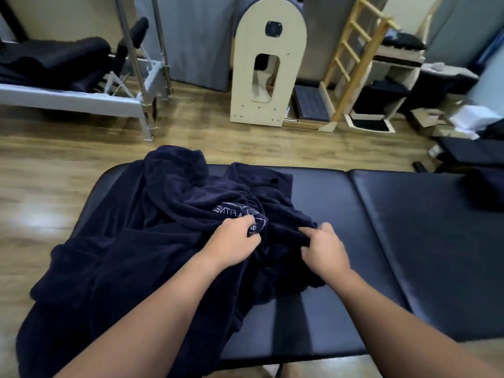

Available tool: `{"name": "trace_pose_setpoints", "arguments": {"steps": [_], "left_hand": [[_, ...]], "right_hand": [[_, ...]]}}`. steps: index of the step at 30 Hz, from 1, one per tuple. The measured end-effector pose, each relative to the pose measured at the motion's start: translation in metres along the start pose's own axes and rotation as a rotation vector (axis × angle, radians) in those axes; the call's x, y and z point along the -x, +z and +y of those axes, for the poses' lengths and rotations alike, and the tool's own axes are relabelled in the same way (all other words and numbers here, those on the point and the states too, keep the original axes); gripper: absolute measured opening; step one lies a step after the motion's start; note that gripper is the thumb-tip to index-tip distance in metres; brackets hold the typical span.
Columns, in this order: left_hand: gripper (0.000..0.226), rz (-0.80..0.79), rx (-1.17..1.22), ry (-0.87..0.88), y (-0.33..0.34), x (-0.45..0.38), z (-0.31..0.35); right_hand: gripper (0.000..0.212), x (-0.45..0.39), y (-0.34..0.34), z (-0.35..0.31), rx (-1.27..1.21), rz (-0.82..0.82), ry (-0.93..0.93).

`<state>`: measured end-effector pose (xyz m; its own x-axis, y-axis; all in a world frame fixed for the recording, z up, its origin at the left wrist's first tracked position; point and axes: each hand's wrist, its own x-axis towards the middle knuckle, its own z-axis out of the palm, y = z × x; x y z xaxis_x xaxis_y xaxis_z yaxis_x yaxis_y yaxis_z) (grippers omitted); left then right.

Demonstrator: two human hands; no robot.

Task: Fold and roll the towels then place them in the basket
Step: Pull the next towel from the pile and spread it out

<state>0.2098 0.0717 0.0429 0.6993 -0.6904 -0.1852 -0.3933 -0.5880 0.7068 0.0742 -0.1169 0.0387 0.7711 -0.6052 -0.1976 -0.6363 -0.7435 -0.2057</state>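
Just below the middle of the frame, the left hand (pixel 231 242) curls its fingers into a bunched fold of the dark navy terry towel (pixel 131 241), pinching the cloth right beside a patch of pale embroidered lettering (pixel 231 211). The right hand (pixel 324 251) sits just beside it, thumb and fingers gathered round another ridge of the same towel. Both forearms reach in from the bottom edge.

The towel lies rumpled in a heap over the left part of the black padded vinyl counter (pixel 409 227), one side spilling off its left edge toward the lower left corner; whether the heap is one towel or several cannot be told. The counter's right half is bare, with a seam across the padding.

Beyond it runs a wooden plank floor (pixel 68 148). In the upper left stands a white-framed exercise bed (pixel 81 96) with dark cloth piled on it; at top centre a cream arched wooden barrel unit (pixel 261 77); to its right a pale wooden ladder frame (pixel 351 58)
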Motion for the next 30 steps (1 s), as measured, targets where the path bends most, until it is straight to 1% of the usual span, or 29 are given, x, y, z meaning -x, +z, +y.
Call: {"name": "trace_pose_setpoints", "arguments": {"steps": [4,8,14,18,21,24,26,28,29,30], "left_hand": [[0.017,-0.078,-0.011,0.104,0.028,-0.015,0.03],[0.021,-0.129,-0.043,0.167,0.06,-0.034,0.065],[0.017,-0.196,-0.092,0.198,0.124,-0.065,0.134],[0.02,-0.254,-0.132,0.246,0.176,-0.08,0.183],[0.02,-0.345,-0.146,0.236,0.21,-0.085,0.218],[0.019,-0.429,-0.227,0.217,0.236,-0.085,0.243],[0.018,-0.459,-0.303,0.185,0.247,-0.084,0.248],[0.015,-0.485,-0.379,0.119,0.254,-0.083,0.245],[0.017,-0.501,-0.416,0.084,0.256,-0.083,0.242],[0.024,-0.509,-0.458,0.054,0.257,-0.082,0.24]], "right_hand": [[0.052,-0.002,-0.015,0.045,-0.029,0.069,0.092],[0.052,-0.005,-0.022,0.098,-0.054,0.12,0.164],[0.05,-0.011,-0.034,0.198,-0.06,0.167,0.26],[0.049,-0.015,-0.05,0.273,-0.075,0.215,0.326],[0.049,-0.015,-0.063,0.325,-0.074,0.255,0.389],[0.049,-0.012,-0.07,0.368,-0.076,0.273,0.437],[0.05,-0.009,-0.066,0.383,-0.029,0.214,0.442],[0.053,-0.007,-0.058,0.387,0.036,0.08,0.417],[0.055,-0.006,-0.055,0.387,0.057,0.009,0.401],[0.057,-0.006,-0.05,0.387,0.074,-0.039,0.382]]}}
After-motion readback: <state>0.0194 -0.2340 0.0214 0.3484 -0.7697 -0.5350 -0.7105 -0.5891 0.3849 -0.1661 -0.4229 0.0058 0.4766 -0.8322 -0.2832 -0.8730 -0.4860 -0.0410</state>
